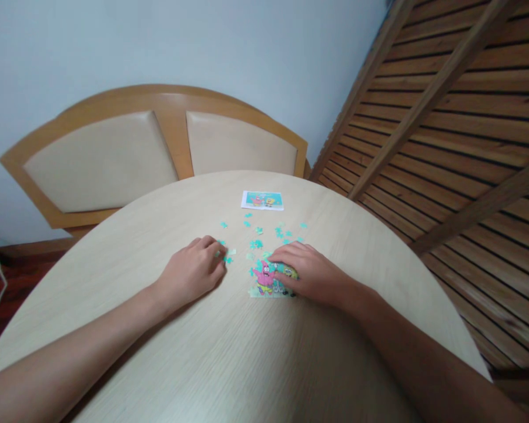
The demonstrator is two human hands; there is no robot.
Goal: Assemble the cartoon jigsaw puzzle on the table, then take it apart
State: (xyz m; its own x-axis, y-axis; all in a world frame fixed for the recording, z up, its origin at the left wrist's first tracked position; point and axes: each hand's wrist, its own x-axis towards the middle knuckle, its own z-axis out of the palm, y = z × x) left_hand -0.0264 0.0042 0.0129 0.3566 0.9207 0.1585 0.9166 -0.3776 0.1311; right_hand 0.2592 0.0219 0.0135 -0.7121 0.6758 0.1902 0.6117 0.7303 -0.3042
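Jigsaw puzzle lies flat — partly under the right grip.

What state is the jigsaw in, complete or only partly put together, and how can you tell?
Partly together: the joined section shows a pink character, while loose teal pieces lie scattered on the table beyond it.

Tabletop: open passage at lower centre, between left forearm and right forearm.
Loose puzzle pieces: scattered mid-frame, obstructing the way to the picture card.
Right hand: blocks the joined puzzle's right side.
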